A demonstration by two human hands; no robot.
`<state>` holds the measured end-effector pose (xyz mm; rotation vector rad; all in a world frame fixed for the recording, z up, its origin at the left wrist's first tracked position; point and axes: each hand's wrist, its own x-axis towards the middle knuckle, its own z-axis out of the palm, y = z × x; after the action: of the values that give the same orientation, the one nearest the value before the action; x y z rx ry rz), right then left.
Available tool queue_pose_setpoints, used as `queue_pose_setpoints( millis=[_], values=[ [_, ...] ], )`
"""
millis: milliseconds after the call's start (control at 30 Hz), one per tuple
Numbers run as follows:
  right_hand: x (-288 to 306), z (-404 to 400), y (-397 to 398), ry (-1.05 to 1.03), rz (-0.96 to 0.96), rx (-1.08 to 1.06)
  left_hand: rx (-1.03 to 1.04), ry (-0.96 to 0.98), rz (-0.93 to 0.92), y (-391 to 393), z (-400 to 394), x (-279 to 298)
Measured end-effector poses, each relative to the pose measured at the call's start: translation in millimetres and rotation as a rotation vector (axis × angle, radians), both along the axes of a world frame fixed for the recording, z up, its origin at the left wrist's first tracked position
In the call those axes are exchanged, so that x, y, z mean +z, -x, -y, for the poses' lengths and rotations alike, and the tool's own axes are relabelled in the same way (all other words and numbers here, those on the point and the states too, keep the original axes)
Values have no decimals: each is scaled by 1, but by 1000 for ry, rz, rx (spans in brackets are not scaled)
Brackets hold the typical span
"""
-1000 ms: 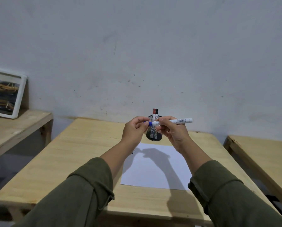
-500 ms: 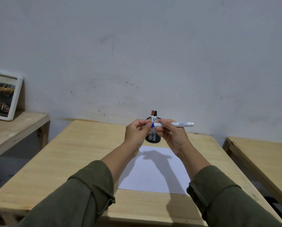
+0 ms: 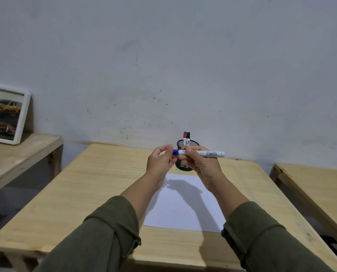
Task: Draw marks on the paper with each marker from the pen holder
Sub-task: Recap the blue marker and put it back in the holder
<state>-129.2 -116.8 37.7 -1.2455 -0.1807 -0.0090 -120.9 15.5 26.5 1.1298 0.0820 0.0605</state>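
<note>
My right hand (image 3: pixel 203 165) holds a white marker (image 3: pixel 208 153) level above the table, its blue cap (image 3: pixel 176 152) pointing left. My left hand (image 3: pixel 158 162) has thumb and forefinger pinched around the end of that cap. Behind both hands stands the black mesh pen holder (image 3: pixel 192 143), partly hidden by them. A red-capped marker (image 3: pixel 184 135) and a black-capped marker (image 3: pixel 188 135) stick up out of it. The white paper (image 3: pixel 183 209) lies on the wooden table (image 3: pixel 97 185) below my hands, with their shadow across it.
A framed picture of yellow cars (image 3: pixel 6 114) leans against the wall on a lower wooden bench (image 3: pixel 16 152) at the left. Another wooden table (image 3: pixel 316 183) stands at the right, with a gap between it and mine. The grey wall rises right behind the holder.
Both hands stay together at the marker. My left fingers have slid toward the cap's end, so more of the blue cap shows. The view has shifted slightly.
</note>
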Motion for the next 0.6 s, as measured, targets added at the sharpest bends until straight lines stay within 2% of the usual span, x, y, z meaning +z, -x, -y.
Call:
queue_pose_setpoints(
  millis=[100, 267, 400, 600],
  values=[
    [1, -1, 0, 5, -9, -29, 27, 73, -76, -4, 2, 0],
    [-2, -3, 3, -18, 4, -80, 83, 91, -76, -4, 8, 0],
    [0, -4, 7, 92, 30, 37, 90, 100, -55, -6, 2, 3],
    [19, 12, 4, -20, -98, 292, 88, 88, 14, -26, -5, 18]
  ],
)
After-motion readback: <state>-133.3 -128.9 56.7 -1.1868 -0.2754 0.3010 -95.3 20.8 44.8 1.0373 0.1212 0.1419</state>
